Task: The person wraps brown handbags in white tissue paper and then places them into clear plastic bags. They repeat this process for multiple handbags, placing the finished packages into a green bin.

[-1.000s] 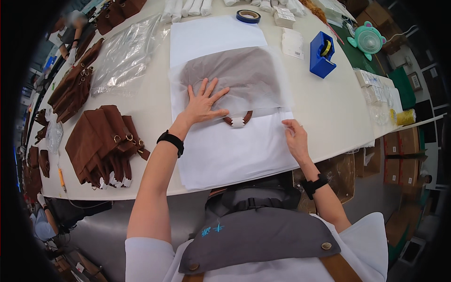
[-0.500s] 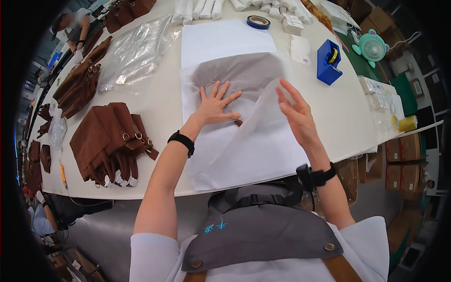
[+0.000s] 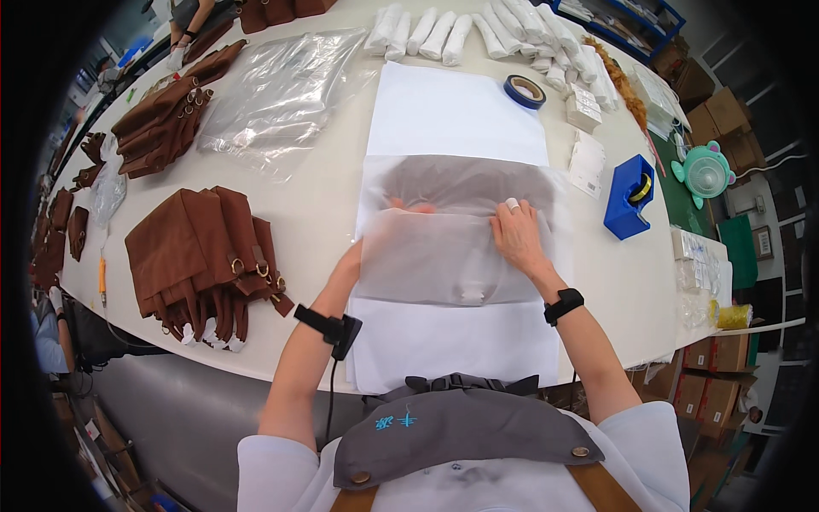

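A sheet of thin translucent tissue paper is folded over a flat grey-brown item, whose kind is hard to make out through the paper. My right hand has its fingers bent and closed on the sheet's upper folded edge; one finger wears a white cover. Under the sheet at the left is my left hand, mostly covered and blurred, with only some reddish fingers showing. White paper sheets lie beneath it all.
Left of the paper is a pile of brown bags with metal rings; more brown bags and clear plastic bags lie beyond. Blue tape roll, blue tape dispenser, white wrapped bundles and a green fan stand around.
The tissue paper's near part has been folded up over the item. My left hand went from lying spread on top to under the sheet; my right hand came down onto the fold.
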`<state>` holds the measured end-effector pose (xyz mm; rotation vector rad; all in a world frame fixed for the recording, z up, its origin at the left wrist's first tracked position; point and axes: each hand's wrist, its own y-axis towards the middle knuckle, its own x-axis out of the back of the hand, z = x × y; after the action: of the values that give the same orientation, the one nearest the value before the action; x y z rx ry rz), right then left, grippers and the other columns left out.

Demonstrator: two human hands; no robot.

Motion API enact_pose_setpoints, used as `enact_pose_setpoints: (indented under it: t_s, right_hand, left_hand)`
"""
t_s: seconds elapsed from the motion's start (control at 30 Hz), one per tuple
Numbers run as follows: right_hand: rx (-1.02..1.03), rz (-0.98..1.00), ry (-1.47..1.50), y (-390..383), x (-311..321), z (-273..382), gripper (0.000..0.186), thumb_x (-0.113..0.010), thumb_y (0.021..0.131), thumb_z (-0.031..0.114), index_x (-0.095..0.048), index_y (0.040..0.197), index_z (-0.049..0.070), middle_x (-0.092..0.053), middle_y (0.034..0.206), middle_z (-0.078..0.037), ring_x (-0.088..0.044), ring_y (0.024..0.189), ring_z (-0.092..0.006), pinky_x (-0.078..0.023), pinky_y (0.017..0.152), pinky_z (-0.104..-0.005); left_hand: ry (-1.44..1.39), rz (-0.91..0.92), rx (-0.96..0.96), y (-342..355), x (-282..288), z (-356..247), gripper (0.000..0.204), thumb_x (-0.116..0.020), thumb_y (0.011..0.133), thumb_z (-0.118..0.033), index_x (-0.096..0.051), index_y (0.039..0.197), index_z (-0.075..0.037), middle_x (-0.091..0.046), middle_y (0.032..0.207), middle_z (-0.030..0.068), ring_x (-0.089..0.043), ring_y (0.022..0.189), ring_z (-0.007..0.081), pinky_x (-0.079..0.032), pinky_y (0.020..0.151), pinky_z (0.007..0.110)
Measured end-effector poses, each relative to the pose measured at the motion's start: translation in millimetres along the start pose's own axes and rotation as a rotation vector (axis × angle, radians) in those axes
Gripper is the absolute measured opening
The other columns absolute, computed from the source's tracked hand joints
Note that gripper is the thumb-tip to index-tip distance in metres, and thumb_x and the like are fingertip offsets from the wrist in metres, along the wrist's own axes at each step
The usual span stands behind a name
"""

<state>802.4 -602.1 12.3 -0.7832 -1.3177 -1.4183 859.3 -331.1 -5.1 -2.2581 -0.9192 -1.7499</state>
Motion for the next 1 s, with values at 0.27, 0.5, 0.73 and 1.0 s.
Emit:
enact_pose_setpoints:
  t_s: [0.27, 0.5, 0.73, 1.0]
  right_hand:
    - [0.038, -0.07, -0.038, 0, -10, 3, 0.01, -0.055, 0.08, 0.012, -0.05, 0.08, 0.004, -0.05, 0.084, -0.011, -0.046, 0.085, -0.0283, -0.035, 0.08, -0.0397]
    - [-0.105, -0.095, 0.152, -8, 2, -5, 0.015, -0.058, 0.08, 0.014, -0.052, 0.087, 0.002, -0.054, 0.092, -0.014, -0.047, 0.095, -0.0325, -0.036, 0.084, -0.0427]
    - [-0.568, -0.097, 0.639, -124, 66, -31, 0.032, -0.066, 0.078, 0.022, -0.055, 0.1, 0.002, -0.056, 0.106, -0.018, -0.048, 0.102, -0.0328, -0.038, 0.086, -0.0442]
    - [-1.03, -0.334, 0.565, -181, 56, -63, 0.02, -0.052, 0.089, 0.02, -0.055, 0.089, 0.0, -0.055, 0.089, -0.013, -0.051, 0.079, -0.022, -0.042, 0.073, -0.0321]
  left_hand:
    - [-0.536, -0.25, 0.859, -46, 54, 0, 0.046, -0.057, 0.072, 0.002, -0.049, 0.117, -0.004, -0.056, 0.098, 0.0095, -0.055, 0.086, 0.0198, -0.04, 0.087, 0.033]
    - [0.087, 0.07, 0.009, 33, 4, -72, 0.054, -0.052, 0.084, -0.042, -0.038, 0.134, -0.025, -0.029, 0.14, 0.0096, -0.018, 0.132, 0.0333, -0.013, 0.099, 0.064]
    - [0.035, 0.215, 0.056, 26, -27, -56, 0.059, -0.044, 0.085, -0.057, -0.033, 0.137, -0.033, -0.013, 0.149, 0.0049, -0.006, 0.137, 0.0323, 0.0, 0.096, 0.07]
    - [0.046, 0.243, 0.051, 30, -23, -57, 0.058, -0.044, 0.085, -0.056, -0.032, 0.137, -0.033, -0.012, 0.149, 0.0044, -0.005, 0.137, 0.0331, -0.002, 0.096, 0.07]
